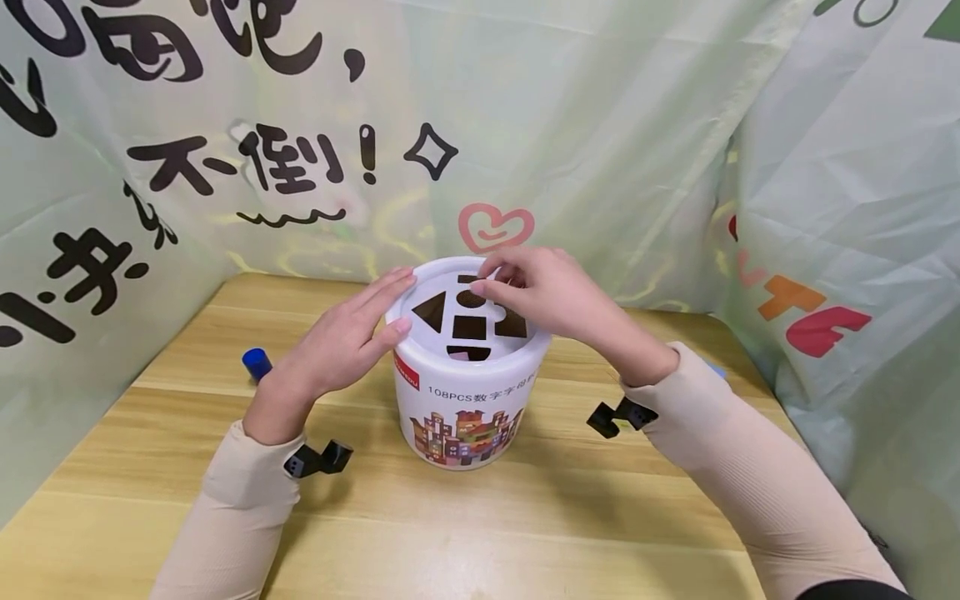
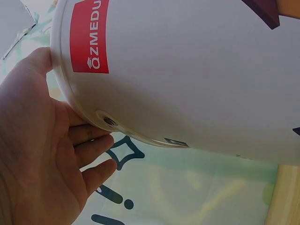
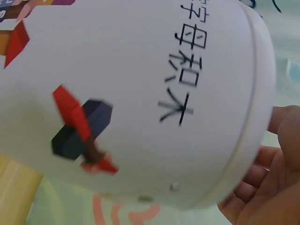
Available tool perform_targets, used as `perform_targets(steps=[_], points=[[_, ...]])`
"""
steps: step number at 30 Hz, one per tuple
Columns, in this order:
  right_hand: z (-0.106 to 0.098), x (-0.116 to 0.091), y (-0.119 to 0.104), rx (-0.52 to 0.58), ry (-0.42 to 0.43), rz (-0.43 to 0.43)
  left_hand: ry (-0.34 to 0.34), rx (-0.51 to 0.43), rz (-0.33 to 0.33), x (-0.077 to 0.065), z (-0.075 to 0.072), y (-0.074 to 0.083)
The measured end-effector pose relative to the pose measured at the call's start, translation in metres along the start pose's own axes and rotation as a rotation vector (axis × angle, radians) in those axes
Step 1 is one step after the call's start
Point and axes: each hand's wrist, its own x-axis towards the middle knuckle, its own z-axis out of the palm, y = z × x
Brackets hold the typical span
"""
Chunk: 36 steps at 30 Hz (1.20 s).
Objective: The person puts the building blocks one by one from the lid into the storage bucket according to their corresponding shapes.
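A white toy-block bucket (image 1: 468,425) stands upright on the wooden table. Its white lid (image 1: 431,342) has dark cut-out shapes, among them a triangle and a square; something pink shows in the front opening. My left hand (image 1: 337,337) rests against the lid's left rim, fingers fairly straight and thumb at the edge. In the left wrist view, the fingertips reach along the rim beside a small handle hole. Over the lid's back right is my right hand (image 1: 555,292), fingers bent and thumb near the round opening. I cannot tell whether those fingers hold anything.
A small blue cylinder (image 1: 257,364) lies left of the bucket, near the left wrist. Behind the right sleeve a light blue piece (image 1: 717,369) peeks out. Printed cloth (image 1: 600,150) hangs along the table's back and sides. Each wrist carries a small black camera (image 1: 318,459).
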Motion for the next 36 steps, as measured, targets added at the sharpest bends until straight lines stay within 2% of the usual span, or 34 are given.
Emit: perform_targets(steps=[5, 12, 23, 36], points=[[-0.007, -0.013, 0.020, 0.104, 0.037, 0.045, -0.001, -0.001, -0.004, 0.001, 0.000, 0.000], [-0.012, -0.027, 0.048, 0.197, 0.057, 0.036, -0.001, -0.003, -0.008, 0.001, -0.001, 0.000], [-0.007, -0.051, 0.092, 0.186, 0.073, 0.128, 0.002, -0.002, 0.001, 0.001, 0.000, -0.001], [0.018, -0.074, 0.151, 0.142, 0.078, 0.241, -0.003, -0.003, -0.003, 0.001, -0.001, 0.000]])
